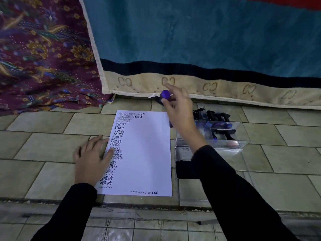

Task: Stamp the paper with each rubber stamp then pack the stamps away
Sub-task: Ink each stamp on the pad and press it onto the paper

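Purple-handled rubber stamp (165,94) sits pinched in the curled fingers of the right hand (179,110), raised just past the far right corner of the white paper (147,153), which lies on the tiled floor (52,153) with black stamp marks down its left side. The left hand (93,157) lies flat, fingers straight and spread, pressing the paper's left edge. Right of the paper, a clear plastic box (245,142) holds more stamps (220,119).

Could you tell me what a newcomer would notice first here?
The white paper lies on the tiled floor, with stamp prints down its left edge. The left hand presses flat on that edge, while the right hand holds a purple-handled stamp beyond its far right corner. A clear box of stamps sits right.
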`<state>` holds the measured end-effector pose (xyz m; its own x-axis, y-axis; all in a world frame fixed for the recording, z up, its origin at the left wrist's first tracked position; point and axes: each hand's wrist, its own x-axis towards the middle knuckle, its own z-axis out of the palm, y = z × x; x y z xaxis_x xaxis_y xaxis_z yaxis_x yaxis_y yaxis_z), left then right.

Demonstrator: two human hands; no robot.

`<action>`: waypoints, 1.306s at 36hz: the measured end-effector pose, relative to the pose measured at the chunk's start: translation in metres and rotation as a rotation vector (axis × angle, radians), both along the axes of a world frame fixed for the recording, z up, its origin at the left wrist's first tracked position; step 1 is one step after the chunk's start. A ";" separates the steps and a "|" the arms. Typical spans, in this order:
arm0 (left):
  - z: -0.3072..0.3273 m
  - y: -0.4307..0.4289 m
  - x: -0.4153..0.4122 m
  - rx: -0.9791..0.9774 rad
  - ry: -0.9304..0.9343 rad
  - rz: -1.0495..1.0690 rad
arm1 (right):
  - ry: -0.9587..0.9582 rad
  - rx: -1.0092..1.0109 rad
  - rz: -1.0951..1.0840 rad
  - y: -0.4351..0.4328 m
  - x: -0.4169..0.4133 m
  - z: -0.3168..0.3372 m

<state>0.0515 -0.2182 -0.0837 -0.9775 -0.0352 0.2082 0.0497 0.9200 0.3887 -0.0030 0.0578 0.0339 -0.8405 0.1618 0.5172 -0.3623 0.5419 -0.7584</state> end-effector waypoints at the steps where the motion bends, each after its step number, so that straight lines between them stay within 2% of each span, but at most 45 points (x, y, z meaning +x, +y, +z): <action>1: 0.001 0.000 0.000 -0.004 -0.004 -0.003 | 0.005 0.009 -0.011 0.009 0.009 0.003; 9: 0.005 0.002 0.002 -0.006 -0.004 -0.012 | -0.040 -0.016 -0.107 0.074 0.096 -0.015; 13: 0.003 0.001 0.002 -0.012 -0.002 -0.014 | -0.031 0.148 -0.196 0.086 0.134 -0.042; 19: -0.001 -0.001 0.001 -0.010 0.007 -0.015 | -0.012 0.301 -0.214 0.090 0.167 -0.078; 28: -0.003 -0.001 0.000 -0.002 0.013 -0.020 | -0.166 0.305 -0.254 0.092 0.161 -0.089; 34: -0.007 -0.003 -0.001 -0.005 0.023 -0.017 | -0.229 0.234 -0.202 0.089 0.159 -0.095; 38: -0.007 -0.004 -0.001 -0.009 0.023 -0.018 | -0.290 0.283 -0.199 0.091 0.159 -0.091; 41: -0.008 -0.004 -0.002 -0.009 0.019 -0.017 | -0.231 0.347 -0.230 0.091 0.157 -0.081; 44: -0.008 -0.004 -0.002 -0.013 0.016 -0.018 | -0.152 0.301 -0.335 0.094 0.144 -0.065; 47: -0.007 -0.003 -0.001 -0.010 0.017 -0.022 | -0.165 0.300 -0.451 0.106 0.116 -0.048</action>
